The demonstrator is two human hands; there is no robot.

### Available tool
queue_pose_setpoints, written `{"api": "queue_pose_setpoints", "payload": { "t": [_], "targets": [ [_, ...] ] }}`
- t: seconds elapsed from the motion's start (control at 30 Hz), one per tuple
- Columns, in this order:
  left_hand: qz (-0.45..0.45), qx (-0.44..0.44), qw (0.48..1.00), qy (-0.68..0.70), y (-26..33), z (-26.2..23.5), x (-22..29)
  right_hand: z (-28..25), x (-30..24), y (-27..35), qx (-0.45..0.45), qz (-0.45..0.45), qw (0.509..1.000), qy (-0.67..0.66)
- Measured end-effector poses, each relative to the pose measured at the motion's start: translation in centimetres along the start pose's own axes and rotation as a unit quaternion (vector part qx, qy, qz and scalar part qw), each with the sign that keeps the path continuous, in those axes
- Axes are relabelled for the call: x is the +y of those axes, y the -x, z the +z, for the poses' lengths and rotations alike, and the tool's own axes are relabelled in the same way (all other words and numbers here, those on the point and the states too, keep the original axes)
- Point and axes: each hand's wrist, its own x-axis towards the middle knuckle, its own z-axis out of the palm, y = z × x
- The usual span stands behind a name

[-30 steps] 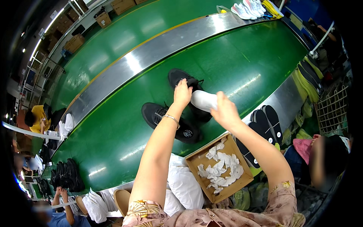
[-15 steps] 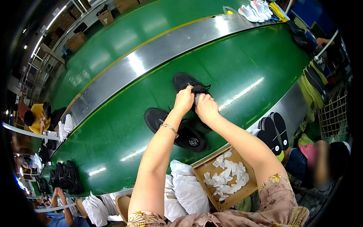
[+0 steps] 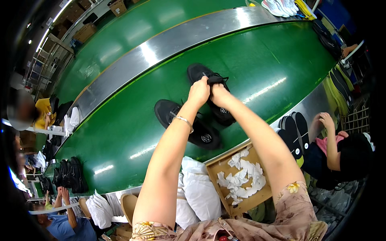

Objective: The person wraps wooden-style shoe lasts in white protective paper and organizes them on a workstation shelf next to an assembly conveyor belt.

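Green belt fills most of your view, curving away under the fisheye, with a shiny steel strip running across it further out and a second green lane beyond that. Both your arms reach forward from the lower edge and meet at the far shoe, a black one lying on the belt. Your left hand has its fingers curled down onto the opening of that shoe, gripping the top edge near the laces. Your right hand sits right beside it, the two hands touching or nearly so, its fingers likewise bent and pressed into the shoe's mouth. Whether anything is pinched inside your fingers cannot be told, because the knuckles cover it. A thin bracelet rings your left wrist.

Just nearer to you, a second black shoe lies on the belt, partly hidden under your left forearm, its sole end pointing toward you, untouched.

Below your right forearm, at the belt's near edge, sits a cardboard box holding crumpled white paper. White stuffed bags lie to its left. Dark insoles rest on the steel edge at your right, near a seated person in a pink top. More black shoes stand at the belt's left end.
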Motion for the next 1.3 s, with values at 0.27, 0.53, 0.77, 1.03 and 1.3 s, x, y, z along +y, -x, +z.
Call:
{"api": "queue_pose_setpoints", "payload": {
  "t": [0.27,0.53,0.77,1.03,1.3],
  "targets": [
    [0.051,0.119,0.992,-0.01,10.1,-13.3,4.2,-18.0,-7.0,15.7,0.122,0.025,0.939,-0.321],
    [-0.074,0.157,0.965,0.195,32.3,-21.0,3.3,-11.8,-14.9,38.1,0.005,-0.038,0.965,-0.261],
    [-0.14,0.139,0.952,0.236,44.8,-16.4,-3.6,-1.1,-22.8,47.1,0.012,-0.012,0.984,-0.178],
    [-0.138,0.022,0.954,0.265,50.3,-12.6,-4.2,10.3,-22.6,52.7,0.15,0.11,0.977,-0.105],
    [-0.059,0.0,0.96,0.274,50.3,-12.1,-4.7,10.8,-24.0,52.5,0.239,0.123,0.957,-0.109]
  ]
}}
